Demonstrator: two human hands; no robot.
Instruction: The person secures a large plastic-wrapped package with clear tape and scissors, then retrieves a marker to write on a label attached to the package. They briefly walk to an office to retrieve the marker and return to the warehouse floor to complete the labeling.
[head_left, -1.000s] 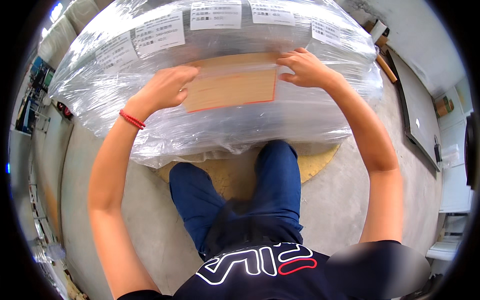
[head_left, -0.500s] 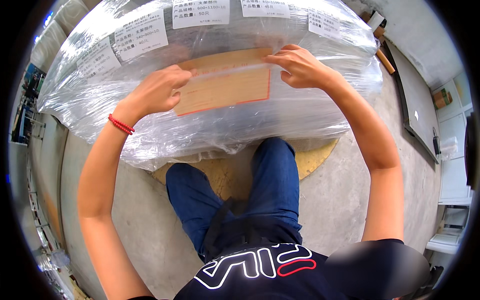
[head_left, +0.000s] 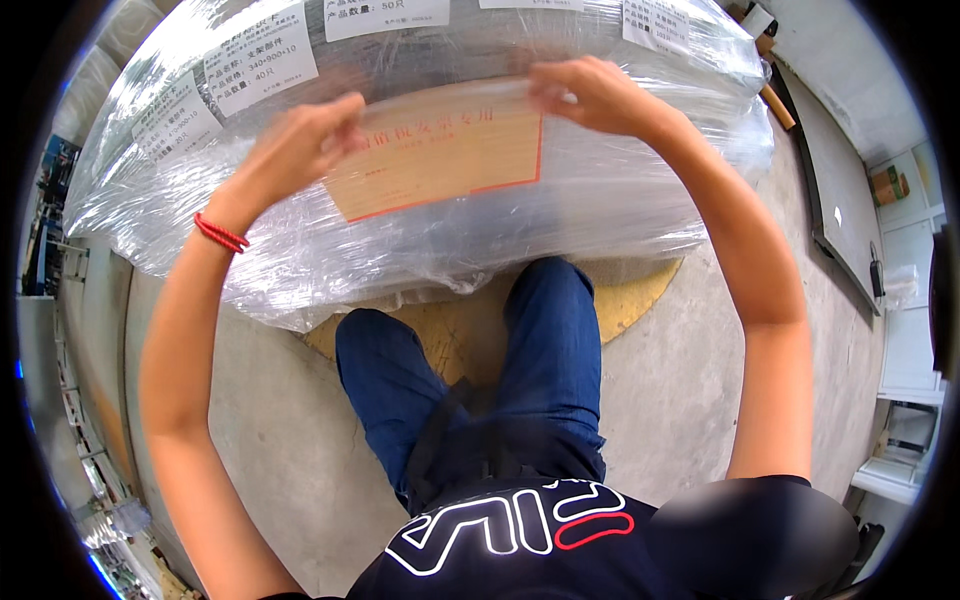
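Note:
A brown paper envelope with red print and a red border lies against a large bundle in clear stretch film. A pale film edge runs along the envelope's top, between my two hands. My left hand, a red bead bracelet on its wrist, is at the upper left corner. Its fingers are curled on the film and blurred. At the upper right corner my right hand pinches the film between thumb and forefinger, its tips smeared by motion. The envelope's lower part shows through the film.
White printed labels sit along the bundle's upper side. Beneath the bundle is a round yellow base on concrete floor, close to my knees. A dark flat panel leans at the right, near white cabinets.
Both hands have moved upward, the left also leftward. The film edge that crossed the envelope's middle now lies near its top. The bundle sits slightly higher in view.

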